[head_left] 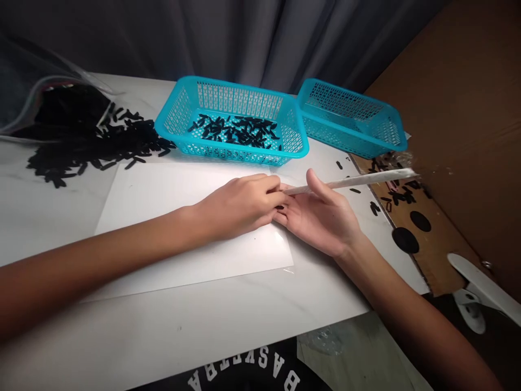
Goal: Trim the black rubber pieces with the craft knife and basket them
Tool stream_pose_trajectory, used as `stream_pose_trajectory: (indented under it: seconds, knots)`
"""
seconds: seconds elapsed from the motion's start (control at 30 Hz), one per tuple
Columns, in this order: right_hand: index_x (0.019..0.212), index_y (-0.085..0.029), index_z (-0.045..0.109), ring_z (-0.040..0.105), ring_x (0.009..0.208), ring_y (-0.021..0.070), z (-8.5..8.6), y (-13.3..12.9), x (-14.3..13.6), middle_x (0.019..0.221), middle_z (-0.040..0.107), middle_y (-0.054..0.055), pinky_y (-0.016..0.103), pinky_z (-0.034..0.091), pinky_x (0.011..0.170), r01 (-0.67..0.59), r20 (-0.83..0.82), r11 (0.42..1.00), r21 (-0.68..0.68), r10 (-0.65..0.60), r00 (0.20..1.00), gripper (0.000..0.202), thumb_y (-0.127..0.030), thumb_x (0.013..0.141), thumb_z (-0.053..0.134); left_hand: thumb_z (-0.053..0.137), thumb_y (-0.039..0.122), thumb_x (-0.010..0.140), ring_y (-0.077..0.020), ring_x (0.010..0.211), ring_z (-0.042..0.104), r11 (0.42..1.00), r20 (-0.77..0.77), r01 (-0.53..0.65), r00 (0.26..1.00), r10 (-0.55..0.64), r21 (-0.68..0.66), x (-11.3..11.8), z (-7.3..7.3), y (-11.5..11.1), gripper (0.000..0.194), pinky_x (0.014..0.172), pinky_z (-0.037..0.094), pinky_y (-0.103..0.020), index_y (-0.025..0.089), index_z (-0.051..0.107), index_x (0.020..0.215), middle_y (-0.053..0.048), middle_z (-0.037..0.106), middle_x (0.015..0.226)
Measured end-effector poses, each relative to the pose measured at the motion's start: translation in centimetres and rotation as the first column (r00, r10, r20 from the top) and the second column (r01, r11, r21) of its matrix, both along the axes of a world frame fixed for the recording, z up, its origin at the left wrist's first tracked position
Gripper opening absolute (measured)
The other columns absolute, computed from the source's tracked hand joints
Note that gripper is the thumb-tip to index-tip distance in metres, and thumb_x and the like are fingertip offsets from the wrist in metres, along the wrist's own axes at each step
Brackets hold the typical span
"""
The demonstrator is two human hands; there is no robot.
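My left hand is closed, with its curled fingertips against the fingers of my right hand. A small black piece shows at those fingertips; part of it is hidden. My right hand is turned palm up, its thumb raised over a long thin white stick that looks wrapped in paper or film. One end of the stick reaches the left fingertips, while the other points off to the right. Beneath both hands lies a white sheet on the table.
A blue basket with many black pieces stands behind my hands, and a second blue basket adjoins it. At left, black pieces spill from a clear bag. Cardboard at right carries black discs and loose pieces.
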State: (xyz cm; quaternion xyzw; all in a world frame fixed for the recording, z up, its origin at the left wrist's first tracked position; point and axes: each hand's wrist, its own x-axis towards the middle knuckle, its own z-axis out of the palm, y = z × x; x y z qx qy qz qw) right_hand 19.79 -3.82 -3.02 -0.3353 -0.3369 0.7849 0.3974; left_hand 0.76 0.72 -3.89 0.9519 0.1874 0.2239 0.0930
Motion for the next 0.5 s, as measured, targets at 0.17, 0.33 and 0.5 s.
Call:
stream_pose_trajectory:
  seconds: [0.17,0.33,0.5]
  knots:
    - [0.093,-0.019,0.073,0.061,0.123,0.0268,-0.3,0.0,-0.2,0.11,0.072,0.011,0.043,0.046,0.114,0.043,-0.056,0.998,-0.053,-0.046,0.997,0.038,-0.049,0.099,0.05,0.055,0.003,0.088,-0.021,0.085,0.07,0.994,0.065,-0.107,0.992,0.107,-0.008,0.2,-0.7,-0.2,0.024,0.072,0.056,-0.031,0.01,0.072,0.104,-0.009,0.073,0.095]
    - [0.105,-0.012,0.075,0.065,0.117,0.0225,-0.7,0.2,-0.1,0.115,0.073,0.013,0.037,0.048,0.113,0.114,-0.064,0.99,-0.087,-0.12,0.991,0.029,-0.031,0.1,0.053,0.064,0.005,0.082,-0.0149,0.069,0.068,0.947,0.236,-0.172,0.942,0.239,-0.271,0.0,-0.1,0.7,0.014,0.064,0.052,-0.025,0.013,0.075,0.084,-0.003,0.075,0.078]
    - [0.093,-0.015,0.077,0.067,0.084,0.0122,-0.9,0.3,0.4,0.092,0.073,0.005,0.021,0.056,0.083,0.19,0.015,0.969,-0.156,-0.19,0.982,0.01,-0.022,0.09,0.069,0.074,0.012,0.083,-0.0118,0.069,0.07,0.907,0.372,-0.14,0.879,0.298,-0.397,0.0,0.8,0.8,0.009,0.066,0.053,-0.022,0.016,0.079,0.089,-0.001,0.079,0.082]
